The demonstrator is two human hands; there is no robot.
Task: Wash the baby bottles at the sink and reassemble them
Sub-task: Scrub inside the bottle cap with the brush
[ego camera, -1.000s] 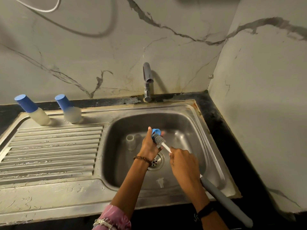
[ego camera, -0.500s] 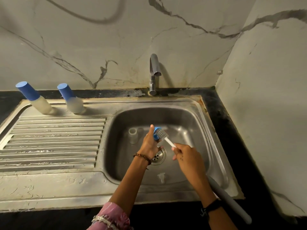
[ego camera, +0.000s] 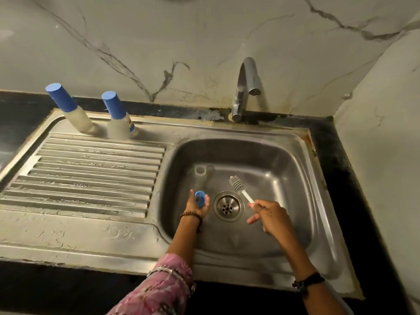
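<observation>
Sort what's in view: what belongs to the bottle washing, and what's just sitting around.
Part of the job:
blue bottle ring, held in the left hand
bottle brush, held by the right hand
clear bottle body in the sink
two capped bottles
tap

Just there:
ribbed drainboard
drain

1 view only, head-worn, wide-angle. Looked forward and down from above counter's front edge, close over sink. Faced marble back wall; tap stood upper centre-right, drainboard ran off left, side wall closed right. Both forearms entered from bottom edge. Straight lines bowed toward frame edges. No 2nd view, so no shared area.
</observation>
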